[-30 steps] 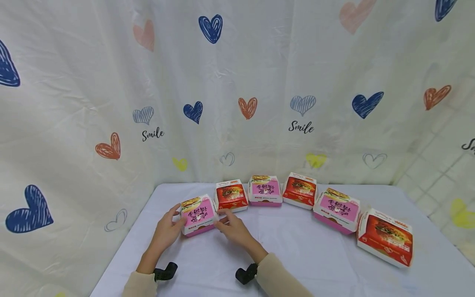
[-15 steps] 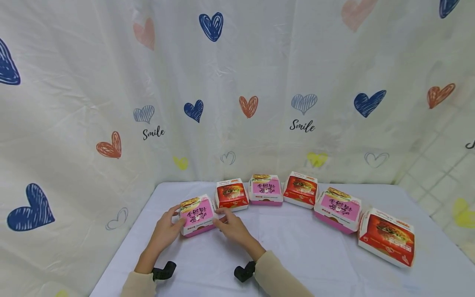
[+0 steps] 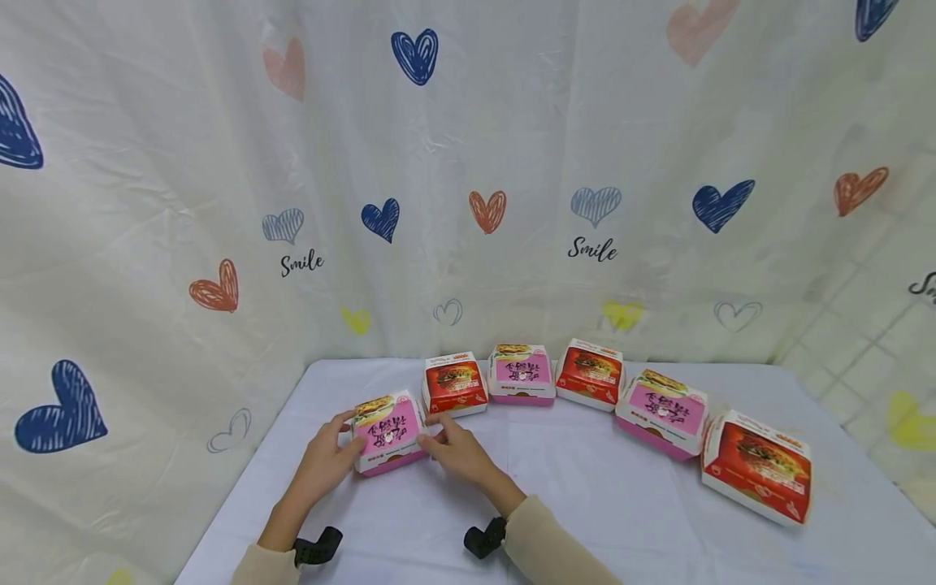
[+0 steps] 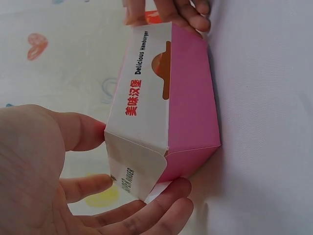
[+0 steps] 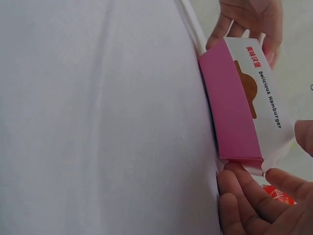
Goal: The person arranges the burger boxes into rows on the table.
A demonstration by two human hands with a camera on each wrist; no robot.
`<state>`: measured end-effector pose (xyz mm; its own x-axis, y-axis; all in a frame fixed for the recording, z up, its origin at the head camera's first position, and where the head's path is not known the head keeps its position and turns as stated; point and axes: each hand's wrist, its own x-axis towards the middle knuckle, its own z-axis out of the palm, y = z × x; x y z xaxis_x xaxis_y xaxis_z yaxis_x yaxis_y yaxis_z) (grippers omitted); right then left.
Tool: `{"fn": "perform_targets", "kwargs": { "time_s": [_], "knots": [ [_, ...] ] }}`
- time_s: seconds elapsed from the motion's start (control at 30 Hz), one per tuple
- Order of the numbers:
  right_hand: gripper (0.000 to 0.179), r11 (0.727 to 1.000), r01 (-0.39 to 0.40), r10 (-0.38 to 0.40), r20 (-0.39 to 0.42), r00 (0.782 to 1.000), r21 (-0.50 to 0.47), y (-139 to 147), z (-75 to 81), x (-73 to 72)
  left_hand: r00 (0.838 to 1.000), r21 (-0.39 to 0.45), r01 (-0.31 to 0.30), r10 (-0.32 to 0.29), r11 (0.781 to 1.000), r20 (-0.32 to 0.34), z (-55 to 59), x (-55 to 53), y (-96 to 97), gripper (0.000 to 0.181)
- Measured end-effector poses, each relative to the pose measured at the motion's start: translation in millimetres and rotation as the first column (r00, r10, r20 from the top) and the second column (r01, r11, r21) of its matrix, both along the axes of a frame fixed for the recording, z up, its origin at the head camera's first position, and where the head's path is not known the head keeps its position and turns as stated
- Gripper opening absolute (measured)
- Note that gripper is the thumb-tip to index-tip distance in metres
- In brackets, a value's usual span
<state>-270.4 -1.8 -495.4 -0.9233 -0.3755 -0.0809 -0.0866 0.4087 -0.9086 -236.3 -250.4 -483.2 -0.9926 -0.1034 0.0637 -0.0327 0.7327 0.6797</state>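
Observation:
A pink and white cardboard hamburger box (image 3: 387, 426) sits at the left end of a curved row of boxes. My left hand (image 3: 325, 459) holds its left side, and my right hand (image 3: 464, 452) holds its right side. The left wrist view shows the left thumb (image 4: 80, 131) against an upper corner of the box (image 4: 193, 93), with fingers spread along the side and low edge. In the right wrist view, the right fingers (image 5: 249, 196) reach under and beside the near end of the box (image 5: 232, 107). Its lid is down, with a brown tab at the front.
Behind stands a red hamburger box (image 3: 455, 384), then a pink one (image 3: 522, 374) and another red one (image 3: 591, 374). Further right are a pink box (image 3: 663, 413) and a red box (image 3: 760, 467). A white cloth covers the table (image 3: 585, 520); a heart-printed curtain (image 3: 512, 122) hangs behind.
The held pink box has slid slightly toward me, away from the red box behind it, with both hands following. The other boxes have stayed in place.

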Motion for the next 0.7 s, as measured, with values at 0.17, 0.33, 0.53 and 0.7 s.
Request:
{"fn": "perform_targets", "kwargs": {
  "time_s": [0.17, 0.33, 0.53, 0.7],
  "knots": [
    [0.043, 1.000, -0.003, 0.003, 0.008, 1.000, 0.012, 4, 2.2, 3.4, 1.000, -0.005, 0.006, -0.006, 1.000, 0.009, -2.2, 7.4, 1.2, 0.060],
    [0.043, 1.000, -0.008, 0.009, -0.012, 1.000, 0.029, 8, 2.2, 6.1, 0.999, 0.014, 0.020, -0.020, 1.000, 0.026, -1.9, 15.2, 4.3, 0.061],
    [0.044, 0.999, -0.028, 0.028, -0.018, 0.999, 0.030, 16, 3.8, 11.7, 0.998, 0.014, 0.042, -0.043, 0.999, 0.037, 0.0, 20.4, 8.7, 0.063],
    [0.044, 0.998, -0.039, 0.040, -0.013, 0.999, 0.045, 20, 5.6, 13.9, 0.998, 0.010, 0.059, -0.059, 0.998, 0.025, 0.1, 22.5, 10.4, 0.063]
  ]
}}
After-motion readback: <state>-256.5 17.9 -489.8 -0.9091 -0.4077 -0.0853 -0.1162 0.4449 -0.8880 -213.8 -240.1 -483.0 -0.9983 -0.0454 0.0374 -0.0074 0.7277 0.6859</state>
